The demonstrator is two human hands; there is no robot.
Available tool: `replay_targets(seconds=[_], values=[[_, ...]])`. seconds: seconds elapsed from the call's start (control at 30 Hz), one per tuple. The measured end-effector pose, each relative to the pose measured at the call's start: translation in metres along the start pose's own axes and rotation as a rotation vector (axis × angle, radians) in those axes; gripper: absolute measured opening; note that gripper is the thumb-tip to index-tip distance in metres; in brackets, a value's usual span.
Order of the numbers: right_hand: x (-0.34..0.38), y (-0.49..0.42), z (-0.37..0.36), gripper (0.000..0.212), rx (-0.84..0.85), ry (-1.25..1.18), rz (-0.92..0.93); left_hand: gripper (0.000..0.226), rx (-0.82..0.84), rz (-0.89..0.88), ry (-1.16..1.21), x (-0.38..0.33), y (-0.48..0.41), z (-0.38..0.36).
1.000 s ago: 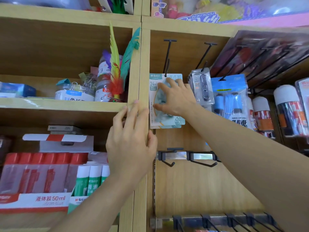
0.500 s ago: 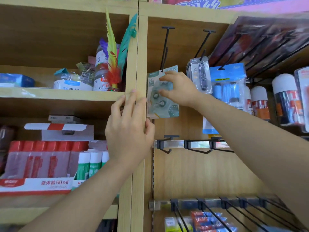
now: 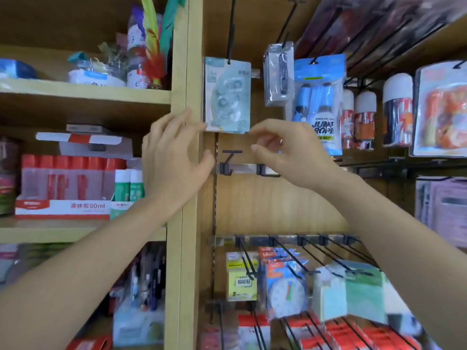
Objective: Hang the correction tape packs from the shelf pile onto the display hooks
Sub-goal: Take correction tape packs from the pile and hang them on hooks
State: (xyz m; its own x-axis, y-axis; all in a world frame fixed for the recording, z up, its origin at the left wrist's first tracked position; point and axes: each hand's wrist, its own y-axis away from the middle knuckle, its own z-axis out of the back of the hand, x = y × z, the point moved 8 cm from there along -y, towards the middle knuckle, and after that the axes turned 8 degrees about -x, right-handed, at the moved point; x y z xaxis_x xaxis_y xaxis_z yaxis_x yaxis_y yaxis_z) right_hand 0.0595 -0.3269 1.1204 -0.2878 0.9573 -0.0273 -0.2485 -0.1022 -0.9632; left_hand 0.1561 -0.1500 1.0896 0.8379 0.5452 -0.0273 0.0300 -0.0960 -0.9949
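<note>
Head view: one pack (image 3: 227, 97) hung on the top hook (image 3: 231, 29), so that step was judged done. Left grip (image 3: 174, 157) and right grip (image 3: 285, 152) were released and empty, near its lower corners. The remaining pile could not be identified.

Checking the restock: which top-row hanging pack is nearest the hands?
The pale-green correction tape pack, leftmost, just above the left hand and right hand; the grey pack and blue jump rope hang farther right.
</note>
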Motion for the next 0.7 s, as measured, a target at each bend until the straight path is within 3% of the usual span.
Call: replay_targets(seconds=[0.2,0.33,0.53,0.63,0.7], values=[[0.004,0.120,-0.011,0.031,0.115,0.028,-0.043,0.026,0.351,0.053,0.143,-0.027,0.135,0.026],[0.001,0.219,-0.030,0.029,0.221,0.069,-0.093,0.028,0.577,0.261,0.160,-0.030,0.249,0.032],[-0.006,0.389,-0.064,0.021,0.419,-0.070,-0.408,0.025,0.838,0.501,0.051,-0.030,0.414,0.059],[-0.004,0.476,-0.080,0.021,0.548,-0.108,-0.583,0.034,1.011,0.607,-0.019,-0.031,0.496,0.076],[-0.003,0.532,-0.090,0.011,0.628,-0.105,-0.691,0.035,1.145,0.690,-0.069,-0.031,0.550,0.088]])
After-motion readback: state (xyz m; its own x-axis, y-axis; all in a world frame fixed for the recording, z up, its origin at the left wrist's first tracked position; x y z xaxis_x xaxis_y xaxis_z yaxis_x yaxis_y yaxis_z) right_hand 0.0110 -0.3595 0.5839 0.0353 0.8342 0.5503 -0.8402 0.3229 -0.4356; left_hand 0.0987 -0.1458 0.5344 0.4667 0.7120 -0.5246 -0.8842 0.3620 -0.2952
